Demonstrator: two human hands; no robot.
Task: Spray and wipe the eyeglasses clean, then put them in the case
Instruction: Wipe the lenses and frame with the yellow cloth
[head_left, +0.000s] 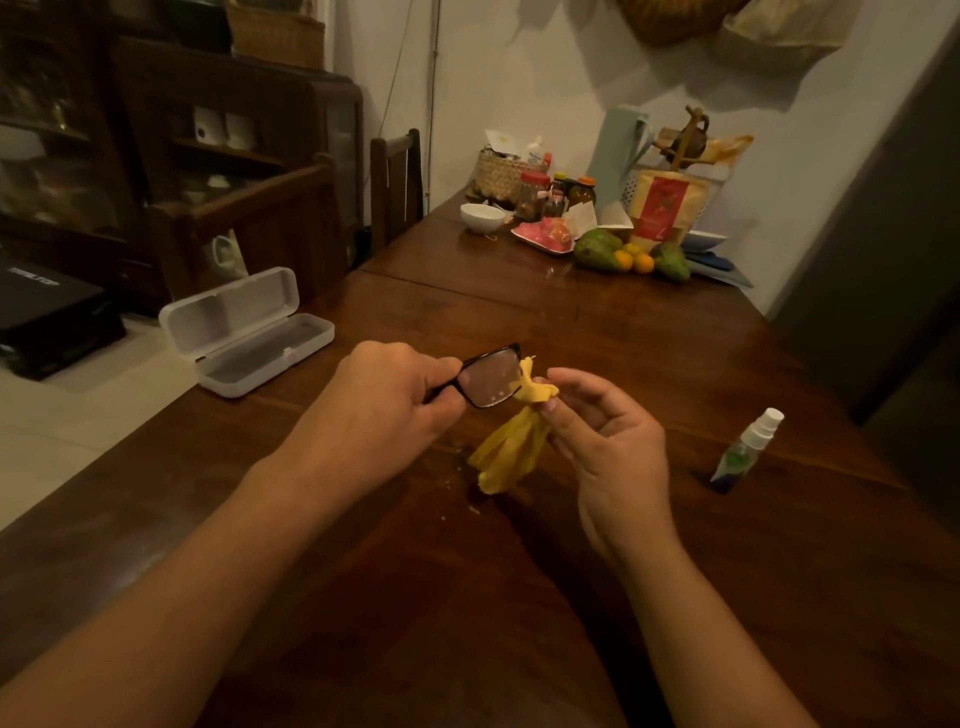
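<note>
At the centre of the frame the left hand (387, 397) is closed around the black-framed eyeglasses (485, 379), gripping them at one end so that a single lens sticks out to the right, held above the wooden table (597, 332); the lens looks smeared or misted; the right hand (605, 441), just right of centre, pinches a yellow cloth (511, 434) between thumb and fingertips, its other fingers loosely curled; the bunched top of the cloth touches the right edge of the lens, and the rest hangs down toward the table; the white glasses case (249, 332) lies open at the left of the frame near the table's edge, lid tilted back; a small spray bottle (745, 449) with a white nozzle stands at the right of the frame, well apart from the hands; fruit (631, 254), jars and a white bowl (482, 215) crowd the table's far end at the upper middle.
</note>
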